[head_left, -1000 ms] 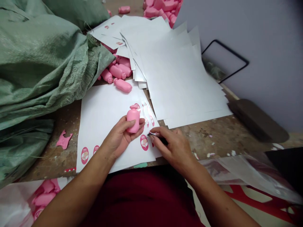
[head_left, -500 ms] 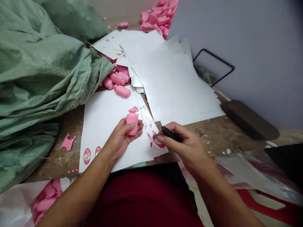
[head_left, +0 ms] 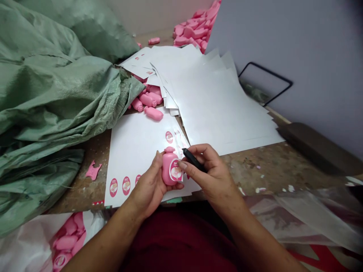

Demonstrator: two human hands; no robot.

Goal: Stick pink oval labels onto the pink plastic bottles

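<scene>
My left hand (head_left: 153, 185) is closed around a small pink plastic bottle (head_left: 168, 162), upright with its neck up. An oval pink-and-white sticker (head_left: 176, 170) lies against the bottle's front, its lower right edge standing off. My right hand (head_left: 208, 170) presses the sticker's right side with the thumb. Between its fingers and palm it also grips a black pen-shaped tool (head_left: 194, 160), whose tip points at the bottle; what kind of tool it is I cannot tell. Below both hands lies a white sticker sheet (head_left: 136, 143) with a few oval stickers left along its edges.
Several pink bottles (head_left: 153, 113) lie behind the sheet, with more in a pile (head_left: 195, 28) at the back. White sheets (head_left: 215, 105) are stacked to the right. A green sack (head_left: 70, 94) bulges over the left side. At lower left, a white bag (head_left: 31, 241) holds more bottles.
My right hand has moved from the sticker sheet to the bottle, bringing an oval sticker onto its front. The left hand has shifted slightly right and down in view with the bottle.
</scene>
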